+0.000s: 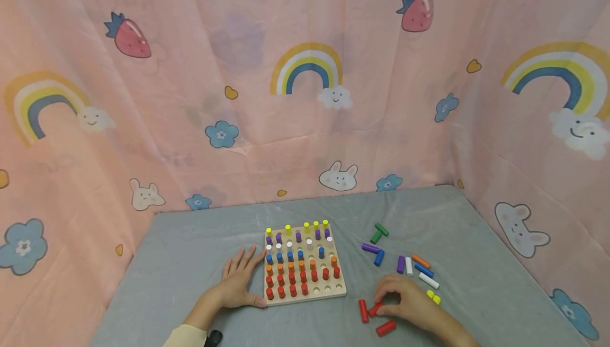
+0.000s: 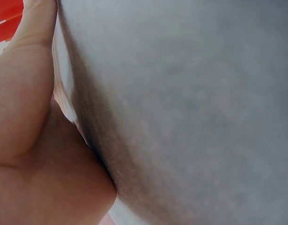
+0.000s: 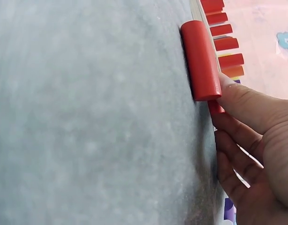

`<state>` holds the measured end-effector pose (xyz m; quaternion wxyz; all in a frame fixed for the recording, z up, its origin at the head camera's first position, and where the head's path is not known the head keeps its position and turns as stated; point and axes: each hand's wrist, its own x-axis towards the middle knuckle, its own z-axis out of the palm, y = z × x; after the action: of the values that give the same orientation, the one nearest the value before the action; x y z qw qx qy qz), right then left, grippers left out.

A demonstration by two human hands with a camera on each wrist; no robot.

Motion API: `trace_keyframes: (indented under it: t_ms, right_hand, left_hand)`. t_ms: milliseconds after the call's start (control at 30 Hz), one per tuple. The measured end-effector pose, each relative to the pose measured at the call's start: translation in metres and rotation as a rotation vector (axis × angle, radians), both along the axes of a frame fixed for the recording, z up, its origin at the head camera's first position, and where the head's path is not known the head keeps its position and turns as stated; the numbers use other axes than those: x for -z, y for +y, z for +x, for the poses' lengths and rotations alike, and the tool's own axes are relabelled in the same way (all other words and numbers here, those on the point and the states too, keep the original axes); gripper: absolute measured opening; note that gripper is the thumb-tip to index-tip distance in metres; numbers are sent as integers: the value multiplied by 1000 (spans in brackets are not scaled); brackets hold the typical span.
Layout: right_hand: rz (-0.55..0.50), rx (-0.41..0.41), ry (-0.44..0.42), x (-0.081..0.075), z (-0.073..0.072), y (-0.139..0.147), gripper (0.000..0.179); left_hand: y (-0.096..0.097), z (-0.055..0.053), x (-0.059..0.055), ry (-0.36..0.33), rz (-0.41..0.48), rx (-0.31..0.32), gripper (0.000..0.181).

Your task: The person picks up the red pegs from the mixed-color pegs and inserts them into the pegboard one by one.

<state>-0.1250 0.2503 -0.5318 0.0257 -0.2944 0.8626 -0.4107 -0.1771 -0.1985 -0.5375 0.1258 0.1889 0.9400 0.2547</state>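
Observation:
A wooden pegboard [image 1: 329, 290] stands on the cloth with rows of coloured pegs upright in it. My left hand [image 1: 236, 282] rests at its left side, fingers spread, the thumb against the near left corner. To the right of the board, my right hand [image 1: 405, 300] pinches a red peg [image 1: 376, 309] between thumb and forefinger, low over the cloth. Two more red pegs lie close by: one to its left [image 1: 363, 311] and one nearer the front [image 1: 386, 328]. In the right wrist view the front red peg [image 3: 201, 61] partly hides the pinched one [image 3: 216, 107].
Loose pegs lie on the grey cloth [image 1: 200, 241] beyond my right hand: green pegs [image 1: 376, 237], purple, blue, white and orange ones, and yellow pegs [image 1: 433, 297] beside the wrist. Several holes in the board show no peg. A pink patterned curtain [image 1: 181, 98] hangs behind the table.

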Motion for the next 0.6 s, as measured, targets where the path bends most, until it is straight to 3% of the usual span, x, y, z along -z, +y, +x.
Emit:
trace_keyframes:
  t_ms: [400, 600]
  right_hand:
    - [14, 97, -17, -1, 1, 0, 18]
    - [26, 99, -27, 0, 1, -1, 21]
  left_hand:
    - [-1, -1, 3, 20, 5, 0, 124]
    - [-1, -2, 7, 23, -22, -12, 125]
